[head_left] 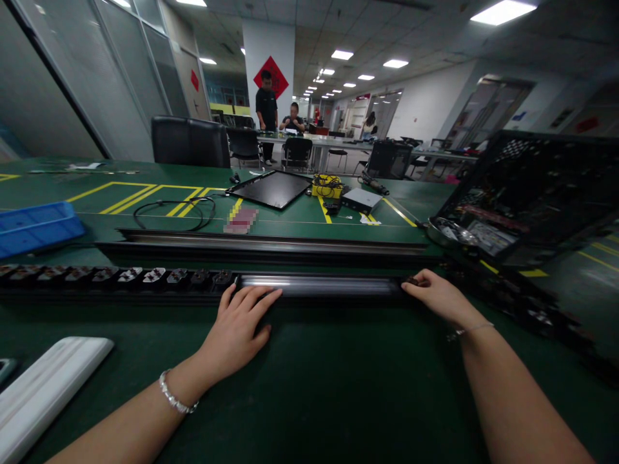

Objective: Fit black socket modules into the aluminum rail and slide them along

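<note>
A long black power strip (319,285) lies across the green mat, with several sockets (130,276) along its left half and a shiny metal channel along its right half. My left hand (239,328) rests over its front edge, fingers curled onto the channel's left end. My right hand (435,296) reaches the channel's right end, fingertips on a small dark part there. A second black rail (271,241) lies parallel just beyond. A white foam block (48,399) sits near my left forearm, apart from my hand.
A blue plastic tray (36,227), coiled black cable (174,214), black flat panel (271,189), yellow cable bundle (326,185) and grey box (362,200) lie on the far mat. A large black mesh-sided case (522,200) stands at right. Two people are at the back.
</note>
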### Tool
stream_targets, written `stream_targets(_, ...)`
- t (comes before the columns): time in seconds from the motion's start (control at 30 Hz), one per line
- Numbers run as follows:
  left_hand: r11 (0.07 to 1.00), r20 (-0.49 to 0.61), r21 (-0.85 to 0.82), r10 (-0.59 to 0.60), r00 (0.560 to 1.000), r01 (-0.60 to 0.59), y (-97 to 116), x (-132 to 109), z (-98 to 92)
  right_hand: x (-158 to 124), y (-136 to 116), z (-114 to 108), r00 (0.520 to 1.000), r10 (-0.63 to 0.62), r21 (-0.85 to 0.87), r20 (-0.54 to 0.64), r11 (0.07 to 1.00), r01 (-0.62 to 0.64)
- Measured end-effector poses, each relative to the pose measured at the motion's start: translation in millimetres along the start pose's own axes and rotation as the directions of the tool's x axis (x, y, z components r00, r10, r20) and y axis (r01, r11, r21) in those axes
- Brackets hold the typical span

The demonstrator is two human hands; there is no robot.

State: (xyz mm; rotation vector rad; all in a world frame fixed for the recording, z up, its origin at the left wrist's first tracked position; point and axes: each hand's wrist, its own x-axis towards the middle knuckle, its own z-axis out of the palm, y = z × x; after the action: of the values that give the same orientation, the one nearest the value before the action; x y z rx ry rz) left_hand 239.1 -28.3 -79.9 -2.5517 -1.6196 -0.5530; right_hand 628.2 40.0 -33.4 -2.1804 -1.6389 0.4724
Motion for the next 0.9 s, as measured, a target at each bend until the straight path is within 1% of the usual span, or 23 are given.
stream_targets(0.33,1.0,0.0,-0.002,0.001,1.0,-0.001,0.5,0.1,-1.1,2.3,1.6,0.2,1.0,0.028,-0.026,0.009,0.999,-0.028)
stream_targets(0.73,1.0,-0.019,0.004,0.015,1.0,-0.014,-0.7,0.2,1.1,0.0,-2.3,-0.5,0.997,0.071,-0.05,-0.015,0.996,-0.072)
stream_targets(0.9,1.0,-0.019,0.004,0.008,1.0,-0.008,-0.2,0.2,0.8,0.3,-3.2,-0.3,0.996,0.09,-0.035,-0.003,0.995,-0.09)
